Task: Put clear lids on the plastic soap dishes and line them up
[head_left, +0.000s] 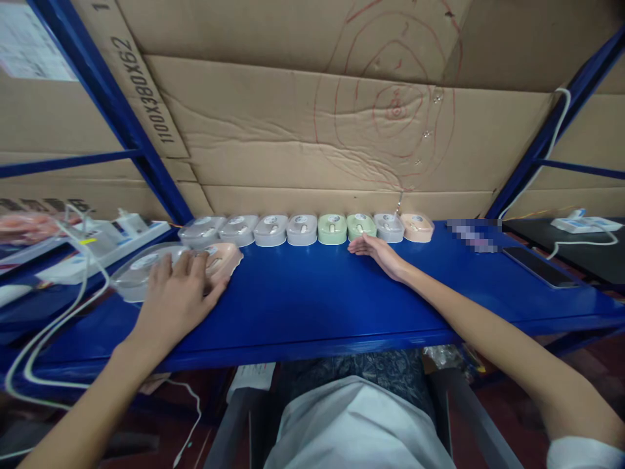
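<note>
Several small rounded devices stand in a row along the back of the blue shelf [317,293]: grey ones [270,230], green ones [333,228] and a peach one [416,227] at the right end. My left hand [176,296] lies flat on two more devices at the left, a grey one [139,272] and a peach one [225,258]. My right hand [378,251] rests palm down on the shelf, fingertips just in front of a green device [362,225], touching or nearly touching it.
White power strips [105,241] with white cables lie at the left. A dark phone [540,266] lies on the shelf's right part, with another power strip [586,225] beyond. Cardboard sheets [342,130] back the rack, between blue uprights.
</note>
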A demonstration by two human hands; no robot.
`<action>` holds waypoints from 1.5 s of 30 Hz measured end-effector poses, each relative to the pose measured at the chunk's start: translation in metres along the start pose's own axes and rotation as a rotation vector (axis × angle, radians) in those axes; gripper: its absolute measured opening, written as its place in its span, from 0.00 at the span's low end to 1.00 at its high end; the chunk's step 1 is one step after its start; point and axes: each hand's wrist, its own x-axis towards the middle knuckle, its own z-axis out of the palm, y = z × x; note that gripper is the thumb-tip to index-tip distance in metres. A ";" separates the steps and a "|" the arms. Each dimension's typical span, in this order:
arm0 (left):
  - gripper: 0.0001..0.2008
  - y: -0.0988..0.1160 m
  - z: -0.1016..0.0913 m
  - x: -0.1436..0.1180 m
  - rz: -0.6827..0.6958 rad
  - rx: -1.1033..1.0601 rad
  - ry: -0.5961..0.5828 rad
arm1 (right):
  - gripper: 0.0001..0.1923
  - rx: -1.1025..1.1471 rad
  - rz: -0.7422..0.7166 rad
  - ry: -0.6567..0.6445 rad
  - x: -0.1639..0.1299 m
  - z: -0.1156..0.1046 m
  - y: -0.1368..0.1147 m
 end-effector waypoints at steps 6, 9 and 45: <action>0.35 0.004 -0.003 0.001 -0.109 0.048 -0.053 | 0.30 0.009 0.004 -0.003 0.000 0.000 0.000; 0.33 0.007 -0.006 0.003 -0.156 0.082 -0.095 | 0.30 0.005 0.001 -0.007 0.000 0.000 0.001; 0.42 -0.001 -0.003 0.022 -0.340 0.008 -0.197 | 0.30 -0.027 -0.011 -0.028 0.002 -0.002 0.005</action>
